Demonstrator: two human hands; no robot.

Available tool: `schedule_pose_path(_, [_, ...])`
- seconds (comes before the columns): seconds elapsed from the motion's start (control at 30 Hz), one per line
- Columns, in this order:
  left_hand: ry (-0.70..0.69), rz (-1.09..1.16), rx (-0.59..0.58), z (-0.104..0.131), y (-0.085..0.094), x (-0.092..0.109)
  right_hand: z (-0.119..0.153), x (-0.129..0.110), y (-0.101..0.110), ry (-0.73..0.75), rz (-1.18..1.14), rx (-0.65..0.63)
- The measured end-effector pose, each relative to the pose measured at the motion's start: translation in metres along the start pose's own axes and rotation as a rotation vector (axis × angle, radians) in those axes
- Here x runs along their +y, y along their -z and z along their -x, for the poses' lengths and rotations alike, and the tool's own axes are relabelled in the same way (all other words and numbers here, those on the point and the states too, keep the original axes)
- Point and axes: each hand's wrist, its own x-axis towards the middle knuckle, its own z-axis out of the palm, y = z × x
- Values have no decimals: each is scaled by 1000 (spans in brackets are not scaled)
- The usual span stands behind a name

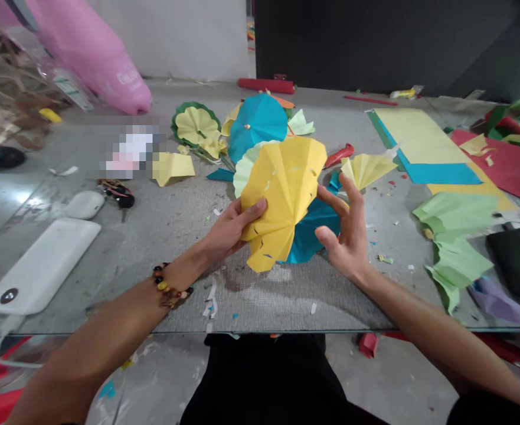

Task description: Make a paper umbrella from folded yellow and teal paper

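Grey table [153, 283], left hand [231, 227] holding yellow pleated paper [286, 189], right hand [346, 236] beside

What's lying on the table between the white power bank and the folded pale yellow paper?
In the head view, a rounded white case and a black fob lie between the power bank and the paper.

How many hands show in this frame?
2. The left hand grips the pleated yellow paper by its left edge; the right hand, fingers spread, is open at the paper's right side. None seem hidden.
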Motion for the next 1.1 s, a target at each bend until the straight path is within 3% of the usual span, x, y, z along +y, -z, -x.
schedule_pose_path(0.27, [-60,-10,-1,-2,0,-2,-1,2,-4,0,78,61])
schedule_pose_path(0.5, [-119,12,146,-8,6,-1,-3,8,-5,-4,-56,312])
schedule_pose_path(0.73, [-198,23,215,-10,9,3,-6,0,-4,86,18,513])
schedule_pose_path(0.97, [-191,27,173,-8,7,5,-8,-3,-5,130,29,598])
schedule_pose_path(1.1, [-158,-42,88,-6,9,7,-8,-1,-4,131,48,563])
